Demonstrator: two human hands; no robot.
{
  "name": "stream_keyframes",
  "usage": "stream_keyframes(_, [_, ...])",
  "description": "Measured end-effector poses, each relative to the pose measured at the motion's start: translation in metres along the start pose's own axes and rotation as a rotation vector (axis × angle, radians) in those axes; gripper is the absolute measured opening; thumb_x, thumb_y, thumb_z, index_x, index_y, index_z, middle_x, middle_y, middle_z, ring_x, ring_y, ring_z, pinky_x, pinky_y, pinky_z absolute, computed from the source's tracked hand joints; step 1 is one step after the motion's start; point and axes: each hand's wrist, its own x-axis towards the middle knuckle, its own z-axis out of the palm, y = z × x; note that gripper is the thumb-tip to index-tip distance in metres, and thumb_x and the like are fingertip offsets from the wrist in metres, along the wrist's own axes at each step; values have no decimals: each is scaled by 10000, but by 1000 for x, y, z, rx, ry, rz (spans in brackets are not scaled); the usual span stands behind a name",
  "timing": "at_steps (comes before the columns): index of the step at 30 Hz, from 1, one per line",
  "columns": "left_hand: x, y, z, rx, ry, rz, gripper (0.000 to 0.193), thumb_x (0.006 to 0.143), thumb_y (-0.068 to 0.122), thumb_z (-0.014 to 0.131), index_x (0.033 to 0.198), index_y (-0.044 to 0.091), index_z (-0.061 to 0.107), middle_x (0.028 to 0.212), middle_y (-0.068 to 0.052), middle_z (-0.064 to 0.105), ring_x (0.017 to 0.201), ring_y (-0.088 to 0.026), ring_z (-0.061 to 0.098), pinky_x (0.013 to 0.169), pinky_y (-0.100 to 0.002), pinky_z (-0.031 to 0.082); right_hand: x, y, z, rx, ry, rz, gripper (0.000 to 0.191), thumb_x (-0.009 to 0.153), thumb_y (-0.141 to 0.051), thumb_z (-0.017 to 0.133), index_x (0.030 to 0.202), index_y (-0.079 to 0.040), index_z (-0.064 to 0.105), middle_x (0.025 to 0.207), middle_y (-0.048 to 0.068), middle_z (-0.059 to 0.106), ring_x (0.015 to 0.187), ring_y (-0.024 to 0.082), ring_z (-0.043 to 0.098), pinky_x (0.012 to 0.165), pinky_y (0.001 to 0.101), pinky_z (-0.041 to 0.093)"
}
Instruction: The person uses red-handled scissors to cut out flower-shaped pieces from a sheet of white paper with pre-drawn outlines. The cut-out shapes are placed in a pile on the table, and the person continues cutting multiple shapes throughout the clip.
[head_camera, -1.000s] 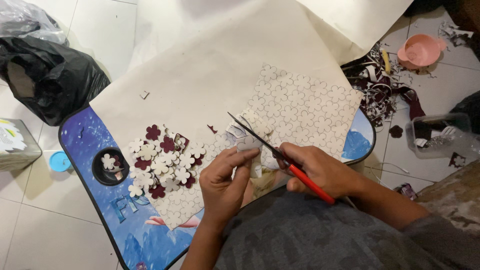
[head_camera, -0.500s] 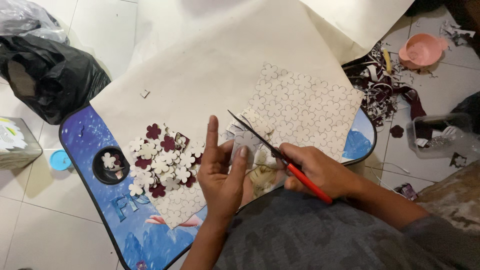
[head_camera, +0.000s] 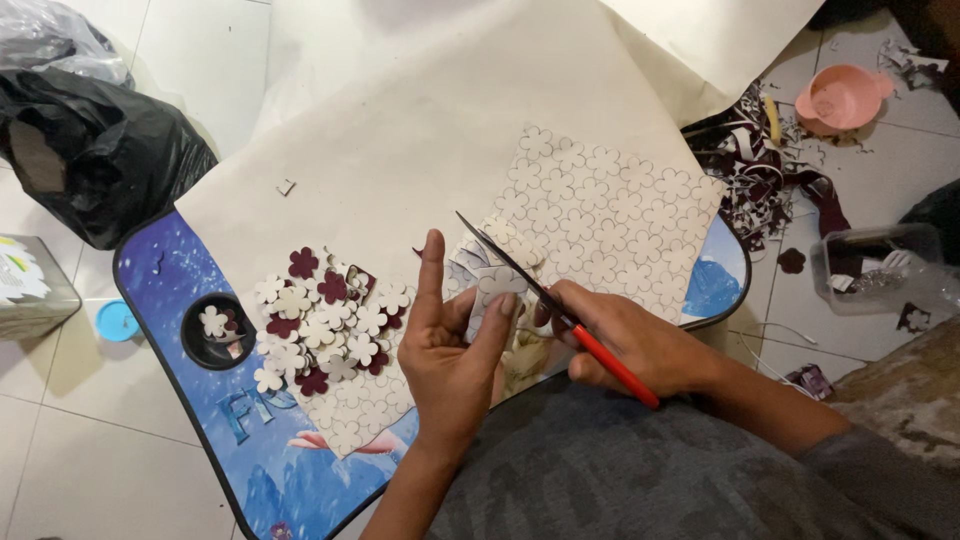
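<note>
A small white flower-shaped cutout (head_camera: 497, 285) is pinched between the thumb and fingers of the left hand (head_camera: 452, 352), whose index finger points straight up, above the near edge of the blue lap table (head_camera: 190, 380). The right hand (head_camera: 630, 340) is closed around red-handled scissors (head_camera: 556, 308), the blades touching the cutout. Behind them lies a sheet of flower outlines (head_camera: 610, 215) on large cream paper (head_camera: 440, 130). To the left sits a pile of white and maroon flowers (head_camera: 325, 325). The table's round cup hole (head_camera: 217, 328) holds a few flowers. On the floor stand a pink bowl (head_camera: 838, 97) and a clear plastic box (head_camera: 878, 265) with scraps inside.
</note>
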Motion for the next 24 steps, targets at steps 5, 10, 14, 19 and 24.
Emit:
stream_keyframes(5, [0,0,-1,70,4,23,807,952,-61,668,1632,29,242,1124,-209,770,1000,-166,759,862,-275,648,-2,5,0,-55,13,-4,1029,745,-995,306,1109,-70,574,740,51,573,665,189,594,583,355,497])
stream_keyframes(10, [2,2,-6,161,12,9,811,938,-41,684,1618,32,248,1204,-164,711,997,-171,775,862,-280,673,-2,4,-1,-76,20,-19,1000,748,-989,316,1049,-73,576,744,54,580,667,188,605,576,348,504])
stream_keyframes(14, [4,3,-10,210,17,36,817,926,-33,707,1610,25,264,1169,-151,714,972,-166,777,841,-279,670,-3,1,-4,-15,-7,8,990,737,-982,367,1047,-66,577,731,49,594,640,188,610,565,345,496])
stream_keyframes(19, [1,2,-14,194,26,82,821,931,-43,713,1619,21,269,1040,-170,786,956,-152,778,826,-264,664,-5,2,-2,-21,-22,5,970,745,-975,385,1021,-66,582,714,33,576,620,179,599,550,338,487])
stream_keyframes(24, [1,5,-15,187,64,64,838,899,-64,729,1609,10,290,1034,-160,758,917,-141,770,785,-260,658,-5,5,-1,-43,-29,21,967,720,-984,389,972,-72,589,689,30,562,600,176,583,536,339,470])
